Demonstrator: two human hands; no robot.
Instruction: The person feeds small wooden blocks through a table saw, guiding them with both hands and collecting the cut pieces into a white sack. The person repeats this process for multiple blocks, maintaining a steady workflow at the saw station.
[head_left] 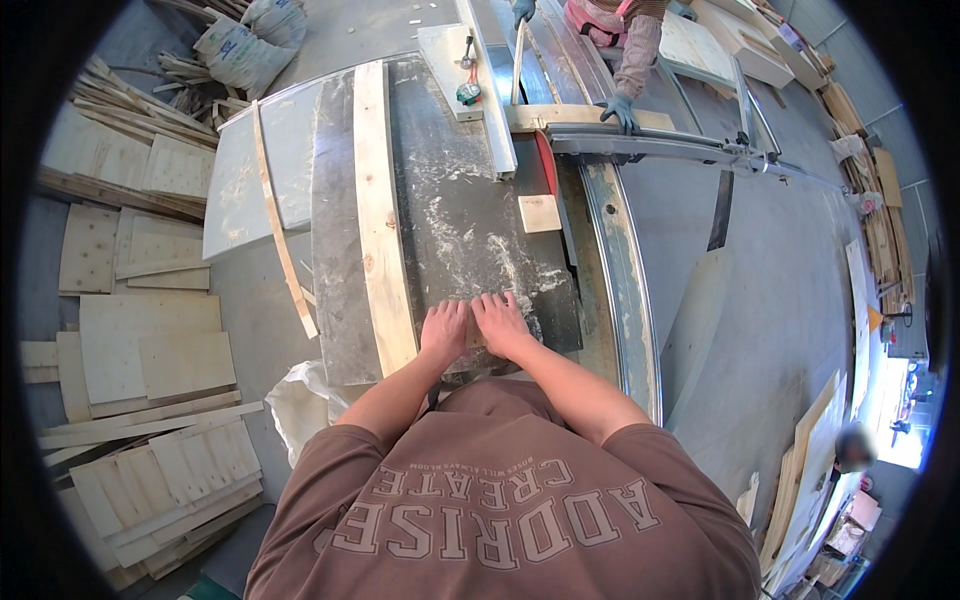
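My left hand [447, 328] and my right hand [500, 322] rest side by side on the near edge of a dark saw table [455, 240] dusted with sawdust. Fingers on both point forward, apart, and no held thing shows. A long pale board [377, 215] lies lengthwise to the left of my left hand. Farther off on the right, a small square wood block [540, 213] sits beside a red, upright blade-like part [546, 163]. Beyond it, a wooden plank [590, 117] lies crosswise along a metal fence [650, 142].
A co-worker's gloved hand [621, 113] rests at the crosswise plank. A tape measure [468, 93] lies on a board by an upright metal rail [490, 110]. A thin strip [280, 215] overhangs the left side. Stacked panels [160, 340] stand left; a metal rail [630, 280] runs right.
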